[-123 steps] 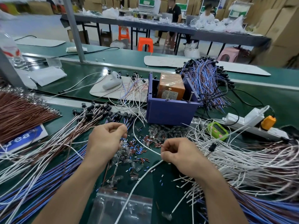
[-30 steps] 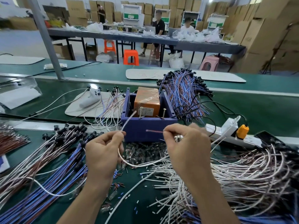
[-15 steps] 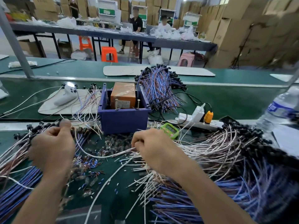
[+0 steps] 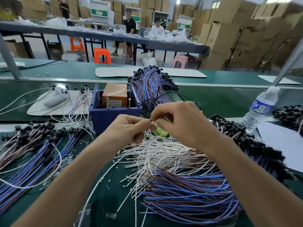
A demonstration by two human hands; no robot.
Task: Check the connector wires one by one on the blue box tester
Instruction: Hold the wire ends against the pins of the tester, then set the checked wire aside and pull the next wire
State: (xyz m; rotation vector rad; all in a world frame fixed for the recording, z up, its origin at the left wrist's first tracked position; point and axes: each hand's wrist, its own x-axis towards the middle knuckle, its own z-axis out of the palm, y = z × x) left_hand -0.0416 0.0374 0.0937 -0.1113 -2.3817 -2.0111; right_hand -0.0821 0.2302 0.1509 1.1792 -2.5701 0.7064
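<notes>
Together, left hand (image 4: 129, 130) and right hand (image 4: 182, 123) fingers (image 4: 145, 125) curled, pinching same wire end (image 4: 152, 121) beside blue box (image 4: 114, 117).

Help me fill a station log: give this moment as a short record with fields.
left hand: pinches a thin wire in front of the blue box
right hand: pinches the same wire, fingertips meeting the left's
blue box: holds an orange block
under hands: loose white wires
far right: water bottle, standing
</notes>
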